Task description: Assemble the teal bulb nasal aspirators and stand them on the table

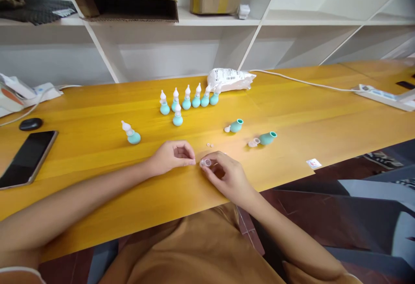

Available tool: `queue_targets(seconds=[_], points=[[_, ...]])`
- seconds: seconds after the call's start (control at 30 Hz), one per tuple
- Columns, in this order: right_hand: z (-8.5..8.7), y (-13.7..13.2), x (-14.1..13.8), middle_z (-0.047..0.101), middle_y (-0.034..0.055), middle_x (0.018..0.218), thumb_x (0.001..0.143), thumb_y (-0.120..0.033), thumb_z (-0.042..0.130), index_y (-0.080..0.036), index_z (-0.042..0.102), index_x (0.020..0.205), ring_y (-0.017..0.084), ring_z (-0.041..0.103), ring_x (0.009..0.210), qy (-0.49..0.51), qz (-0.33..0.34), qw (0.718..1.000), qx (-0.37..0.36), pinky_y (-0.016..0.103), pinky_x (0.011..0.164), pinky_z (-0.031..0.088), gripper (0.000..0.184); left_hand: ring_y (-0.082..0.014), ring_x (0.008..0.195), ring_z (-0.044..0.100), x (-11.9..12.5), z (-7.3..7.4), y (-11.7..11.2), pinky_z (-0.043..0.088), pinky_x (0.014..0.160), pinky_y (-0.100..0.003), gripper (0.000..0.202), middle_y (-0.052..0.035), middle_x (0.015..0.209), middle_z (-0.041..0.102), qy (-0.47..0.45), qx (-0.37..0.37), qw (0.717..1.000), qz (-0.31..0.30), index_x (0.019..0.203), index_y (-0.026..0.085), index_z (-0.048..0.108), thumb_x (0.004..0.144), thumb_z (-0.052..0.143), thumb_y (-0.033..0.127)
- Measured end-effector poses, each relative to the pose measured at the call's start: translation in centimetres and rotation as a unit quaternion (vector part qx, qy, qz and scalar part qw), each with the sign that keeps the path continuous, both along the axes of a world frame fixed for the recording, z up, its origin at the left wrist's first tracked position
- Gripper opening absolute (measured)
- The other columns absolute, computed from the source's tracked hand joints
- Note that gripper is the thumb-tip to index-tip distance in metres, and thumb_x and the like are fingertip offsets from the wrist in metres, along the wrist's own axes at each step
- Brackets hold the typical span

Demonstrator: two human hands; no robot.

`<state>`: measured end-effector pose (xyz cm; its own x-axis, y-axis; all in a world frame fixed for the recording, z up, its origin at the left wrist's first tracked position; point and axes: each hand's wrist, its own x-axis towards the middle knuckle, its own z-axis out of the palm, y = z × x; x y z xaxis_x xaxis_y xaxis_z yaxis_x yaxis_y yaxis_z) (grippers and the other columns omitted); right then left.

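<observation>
My right hand holds a small clear plastic nozzle part between thumb and fingers, its round opening showing. Just left of it, my left hand is closed in a pinch; something pale and tiny shows at the fingertips, too small to name. Beyond the hands lie two tiny pale rings. To the right are two teal rubber bulbs on their sides, mouths open, one with a clear nozzle part beside it and the other with a white tip.
Several assembled teal bulb nasal aspirators stand further back; another leans at left. Behind them lies a white plastic package. A phone and black mouse are at left, a power strip at right, a small card by the edge.
</observation>
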<state>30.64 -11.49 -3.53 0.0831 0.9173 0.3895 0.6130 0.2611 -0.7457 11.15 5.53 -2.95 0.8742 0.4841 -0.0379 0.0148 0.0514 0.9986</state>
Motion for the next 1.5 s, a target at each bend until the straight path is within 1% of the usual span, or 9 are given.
queue_targets(seconds=[0.1, 0.3, 0.4, 0.5, 0.6, 0.8, 1.1, 1.3, 1.5], points=[[0.2, 0.2, -0.1, 0.076, 0.0057, 0.11, 0.11, -0.024, 0.067, -0.028, 0.07, 0.119, 0.021, 0.075, 0.092, 0.002, 0.028, 1.0, -0.002, 0.036, 0.079, 0.064, 0.01, -0.0129, 0.082, 0.071, -1.2, 0.1, -0.3, 0.057, 0.081, -0.027, 0.029, -0.0012, 0.088, 0.076, 0.006, 0.01, 1.0, 0.02, 0.087, 0.015, 0.073, 0.081, 0.097, 0.032], [0.4, 0.7, 0.3, 0.073, 0.007, 0.116, 0.11, -0.024, 0.068, -0.027, 0.073, 0.121, 0.017, 0.07, 0.086, 0.017, 0.096, 0.995, 0.0, 0.032, 0.073, 0.062, 0.012, -0.0146, 0.082, 0.074, -1.1, 0.5, -0.8, 0.058, 0.081, -0.027, 0.026, -0.0019, 0.089, 0.078, 0.01, 0.04, 0.999, -0.003, 0.088, 0.016, 0.074, 0.083, 0.096, 0.029], [0.4, 0.9, 0.4, 0.073, 0.0057, 0.113, 0.11, -0.025, 0.069, -0.027, 0.073, 0.12, 0.015, 0.067, 0.079, 0.015, 0.113, 0.993, -0.005, 0.03, 0.07, 0.06, 0.01, -0.0143, 0.083, 0.074, -1.2, 0.7, -1.2, 0.057, 0.081, -0.026, 0.019, -0.0024, 0.09, 0.078, -0.019, 0.168, 0.986, -0.01, 0.086, 0.018, 0.076, 0.089, 0.092, 0.027], [0.4, 0.8, 0.4, 0.073, 0.0058, 0.113, 0.111, -0.025, 0.067, -0.026, 0.072, 0.12, 0.015, 0.066, 0.079, 0.005, 0.13, 0.991, -0.008, 0.031, 0.071, 0.06, 0.01, -0.0149, 0.088, 0.075, -1.7, 0.7, -1.6, 0.058, 0.084, -0.026, 0.014, -0.0046, 0.095, 0.08, -0.087, 0.309, 0.947, -0.014, 0.089, 0.02, 0.079, 0.1, 0.083, 0.026], [0.5, 0.7, 0.5, 0.075, 0.007, 0.114, 0.112, -0.026, 0.066, -0.026, 0.072, 0.122, 0.016, 0.069, 0.08, 0.008, 0.128, 0.992, -0.004, 0.033, 0.071, 0.062, 0.012, -0.0159, 0.093, 0.077, -2.0, 0.6, -1.9, 0.06, 0.086, -0.026, 0.012, -0.0071, 0.101, 0.08, -0.131, 0.369, 0.92, -0.028, 0.097, 0.02, 0.079, 0.107, 0.075, 0.024], [0.3, 0.4, 0.6, 0.077, 0.0089, 0.119, 0.111, -0.023, 0.066, -0.027, 0.071, 0.127, 0.019, 0.076, 0.094, 0.01, 0.123, 0.992, 0.005, 0.035, 0.079, 0.068, 0.017, -0.0162, 0.091, 0.078, -1.9, 0.7, -2.0, 0.062, 0.085, -0.026, 0.013, -0.007, 0.099, 0.08, -0.135, 0.372, 0.918, -0.015, 0.095, 0.02, 0.077, 0.107, 0.075, 0.026], [0.1, 0.2, 0.7, 0.076, 0.0073, 0.116, 0.11, -0.023, 0.069, -0.028, 0.072, 0.127, 0.018, 0.074, 0.089, 0.003, 0.132, 0.991, 0.008, 0.032, 0.076, 0.068, 0.018, -0.0167, 0.093, 0.08, -1.9, 0.6, -2.1, 0.061, 0.088, -0.026, 0.011, -0.007, 0.101, 0.084, -0.124, 0.353, 0.927, -0.025, 0.1, 0.021, 0.081, 0.105, 0.079, 0.031], [-0.1, 0.2, 0.8, 0.078, 0.0083, 0.115, 0.11, -0.025, 0.07, -0.028, 0.073, 0.127, 0.021, 0.077, 0.094, 0.005, 0.102, 0.995, 0.005, 0.036, 0.076, 0.069, 0.018, -0.0174, 0.096, 0.082, -1.9, 0.5, -2.2, 0.062, 0.092, -0.028, 0.01, -0.0054, 0.104, 0.087, -0.095, 0.339, 0.936, 0.004, 0.104, 0.022, 0.082, 0.105, 0.08, 0.032], [0.2, 0.2, 0.7, 0.079, 0.0077, 0.11, 0.11, -0.028, 0.07, -0.028, 0.074, 0.123, 0.023, 0.077, 0.094, -0.005, 0.087, 0.996, 0.012, 0.04, 0.082, 0.07, 0.014, -0.0187, 0.098, 0.082, -1.6, 0.5, -2.2, 0.064, 0.094, -0.031, 0.008, -0.007, 0.104, 0.087, -0.119, 0.348, 0.93, -0.002, 0.102, 0.022, 0.079, 0.106, 0.076, 0.028]])
